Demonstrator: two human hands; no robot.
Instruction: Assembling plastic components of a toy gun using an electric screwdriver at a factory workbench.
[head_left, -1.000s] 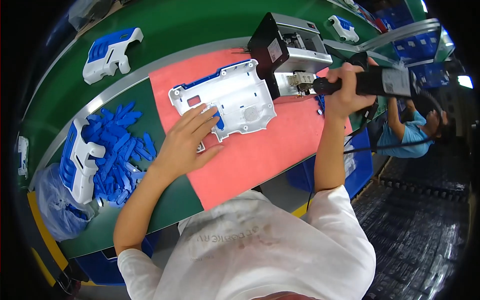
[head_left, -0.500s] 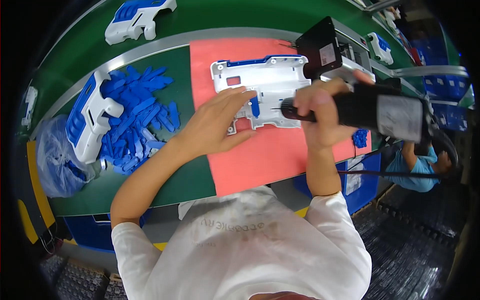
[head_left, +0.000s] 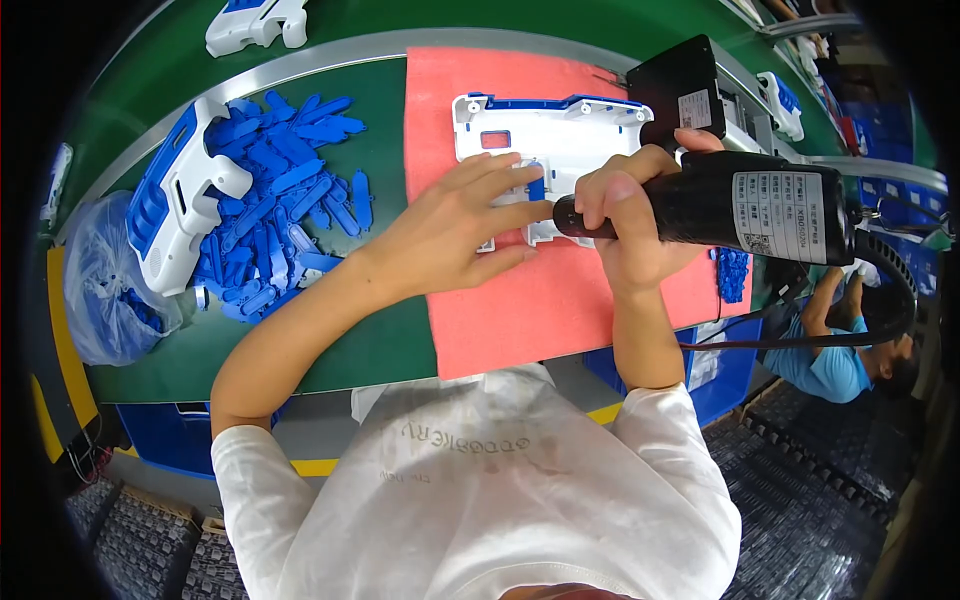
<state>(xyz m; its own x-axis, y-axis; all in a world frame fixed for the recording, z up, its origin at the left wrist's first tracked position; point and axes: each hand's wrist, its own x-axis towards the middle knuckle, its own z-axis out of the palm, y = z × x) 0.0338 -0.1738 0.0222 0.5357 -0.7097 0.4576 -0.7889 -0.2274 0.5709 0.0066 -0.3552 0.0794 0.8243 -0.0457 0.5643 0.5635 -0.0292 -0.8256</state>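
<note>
A white plastic housing half (head_left: 580, 132) with blue trim lies hollow side up on the pink mat (head_left: 500, 335). My left hand (head_left: 462, 222) rests over its left part with fingers stretched out and spread. Beside those fingers a narrow blue plastic piece (head_left: 536, 184) sits inside the housing. My right hand (head_left: 632, 215) is wrapped round a black electric screwdriver (head_left: 695, 208), held nearly level. The screwdriver's nose is over the housing, close to my left fingertips; its bit is hidden from view.
On the left are a heap of blue plastic pieces (head_left: 300, 175), an assembled white-and-blue housing (head_left: 180, 215) and a clear plastic bag (head_left: 105, 300). A black box-like device (head_left: 680, 85) stands behind the screwdriver. The screwdriver's cable (head_left: 905, 290) hangs at right. Another person (head_left: 830, 350) sits beyond.
The screwdriver's nose has come closer to my left fingertips, and its bit no longer shows. My left hand stays on the housing. The whole view has shifted slightly.
</note>
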